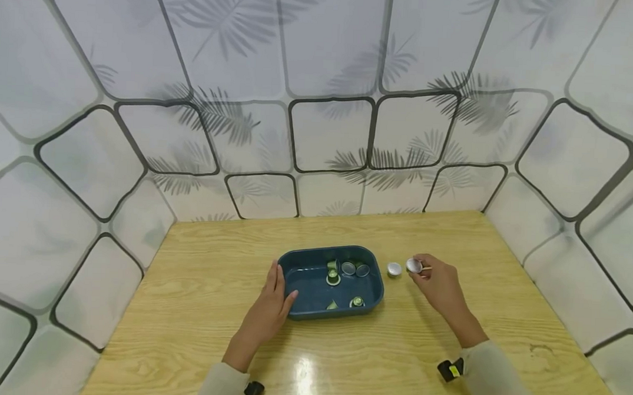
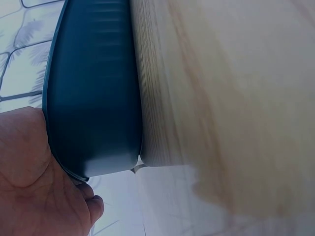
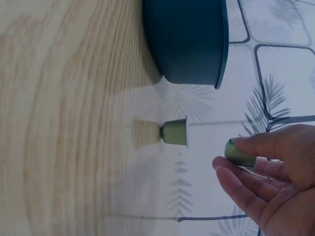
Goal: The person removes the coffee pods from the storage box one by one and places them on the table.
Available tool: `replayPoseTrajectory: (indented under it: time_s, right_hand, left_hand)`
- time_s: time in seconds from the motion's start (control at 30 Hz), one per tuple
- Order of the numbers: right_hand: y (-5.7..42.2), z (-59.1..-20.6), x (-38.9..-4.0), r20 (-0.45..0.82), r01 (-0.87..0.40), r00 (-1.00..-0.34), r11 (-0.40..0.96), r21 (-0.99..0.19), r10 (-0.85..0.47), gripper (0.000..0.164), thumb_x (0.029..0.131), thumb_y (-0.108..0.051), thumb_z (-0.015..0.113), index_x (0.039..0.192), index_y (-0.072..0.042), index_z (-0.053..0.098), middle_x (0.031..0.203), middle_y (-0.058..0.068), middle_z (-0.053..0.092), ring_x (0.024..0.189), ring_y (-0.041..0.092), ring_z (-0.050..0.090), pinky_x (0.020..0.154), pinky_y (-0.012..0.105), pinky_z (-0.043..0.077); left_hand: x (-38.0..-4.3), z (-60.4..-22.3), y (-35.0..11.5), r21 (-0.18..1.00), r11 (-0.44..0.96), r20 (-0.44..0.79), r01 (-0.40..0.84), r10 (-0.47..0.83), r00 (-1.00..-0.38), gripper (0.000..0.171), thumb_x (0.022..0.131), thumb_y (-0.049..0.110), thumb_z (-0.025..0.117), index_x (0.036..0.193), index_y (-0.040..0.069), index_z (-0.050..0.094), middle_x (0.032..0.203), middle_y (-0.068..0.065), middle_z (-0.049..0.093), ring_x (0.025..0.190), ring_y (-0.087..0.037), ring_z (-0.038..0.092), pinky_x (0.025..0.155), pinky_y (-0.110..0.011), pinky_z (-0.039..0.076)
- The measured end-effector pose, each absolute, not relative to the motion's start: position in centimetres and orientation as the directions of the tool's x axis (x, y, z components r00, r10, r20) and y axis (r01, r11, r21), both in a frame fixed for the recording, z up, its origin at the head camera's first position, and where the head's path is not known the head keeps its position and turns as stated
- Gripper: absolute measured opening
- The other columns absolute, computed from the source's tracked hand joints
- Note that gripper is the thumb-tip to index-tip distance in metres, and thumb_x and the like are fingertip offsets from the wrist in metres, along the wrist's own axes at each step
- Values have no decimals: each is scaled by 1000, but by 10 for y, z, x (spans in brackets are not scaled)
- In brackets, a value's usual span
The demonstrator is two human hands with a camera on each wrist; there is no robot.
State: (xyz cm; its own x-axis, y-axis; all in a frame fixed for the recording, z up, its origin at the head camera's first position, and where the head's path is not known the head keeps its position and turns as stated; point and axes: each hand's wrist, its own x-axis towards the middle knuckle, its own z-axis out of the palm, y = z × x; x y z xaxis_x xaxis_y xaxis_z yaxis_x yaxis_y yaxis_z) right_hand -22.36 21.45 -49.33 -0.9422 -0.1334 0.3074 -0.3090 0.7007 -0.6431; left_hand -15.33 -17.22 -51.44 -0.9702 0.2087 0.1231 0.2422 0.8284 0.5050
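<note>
Between the right end of the blue tray point(image 1: 306, 284) and the right hand point(image 1: 444, 287), a standing capsule point(image 1: 394, 270) was seen on the table point(image 1: 196, 286), silver lid up, narrow end down, long axis upright. A held capsule point(image 1: 414, 265) was pinched between right thumb and fingers, just to the right of the standing one and apart from it; in the right wrist view it was seen raised clear of the table, lid end roughly up, slightly tilted. By contrast, the left hand point(image 1: 265, 313) was placed at the opposite end of the tray: fingers laid nearly straight along the left rim, thumb set over the near left corner, no capsule seen in it. Tray long axis was set roughly left to right, open side up. Loose capsules point(image 1: 333, 276) were seen inside, mostly in the right half, lying at mixed angles. Key relation was judged to be the sideways row: tray, standing capsule, held capsule, right hand. Both capsules were thus placed nearer the right hand, with the whole tray length interposed before the left. Right grip was judged narrow; how firmly the tray was pressed could not be told.
</note>
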Motion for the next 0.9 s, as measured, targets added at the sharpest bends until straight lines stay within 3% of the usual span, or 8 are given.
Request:
replayPoseTrajectory:
  time_s: [0.4, 0.9]
  right_hand:
    - [223, -499, -237, 264, -284, -953, 744, -605, -148, 33, 92, 0, 72, 121, 11, 61, 108, 31, 68, 89, 40, 73, 71, 47, 60]
    - [221, -513, -250, 212, -271, -960, 791, -549, -182, 29, 91, -2, 74, 117, 7, 64, 109, 29, 70, 83, 36, 72, 69, 46, 59]
  left_hand:
    - [-156, -516, -172, 497, 830, 131, 252, 216, -968, 74, 111, 37, 39, 157, -13, 9, 167, -26, -6, 151, -43, 17, 116, -54, 31]
    - [-156, -516, -173, 507, 826, 125, 245, 211, -969, 74, 111, 35, 41, 157, -13, 9, 167, -26, -5, 152, -43, 16, 116, -55, 30]
